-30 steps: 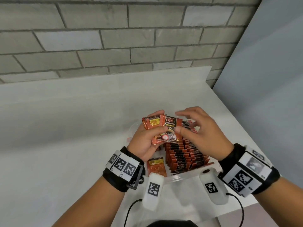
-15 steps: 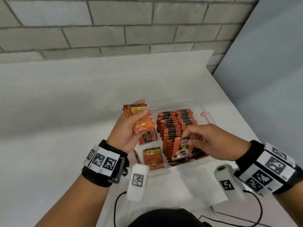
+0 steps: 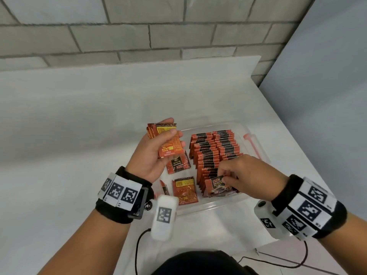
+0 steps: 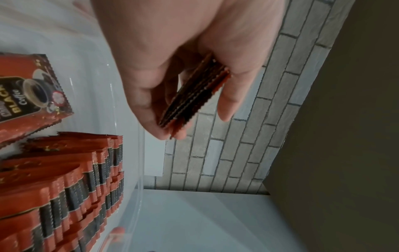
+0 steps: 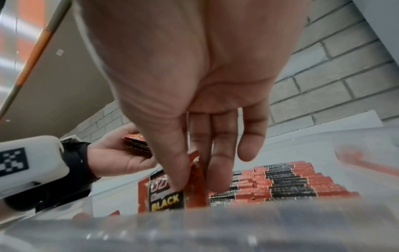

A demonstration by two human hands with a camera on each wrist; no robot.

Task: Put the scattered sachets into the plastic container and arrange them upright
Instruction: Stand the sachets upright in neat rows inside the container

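A clear plastic container sits on the white table, with two rows of orange-and-black sachets standing upright in its right half. My left hand hovers over the container's left side and grips a small stack of sachets, seen edge-on in the left wrist view as the stack. My right hand pinches the top of one sachet at the near end of the rows, thumb in front and fingers behind. The same sachet shows in the right wrist view. Loose sachets lie flat on the container's left floor.
A brick wall runs behind the table and a grey panel stands at the right. The table stretches to the left. The table's right edge runs close to the container. A black cable trails near the front edge.
My right hand took one sachet from the left hand's stack and carried it down to the near end of the upright rows. The left hand drew back left with the rest.
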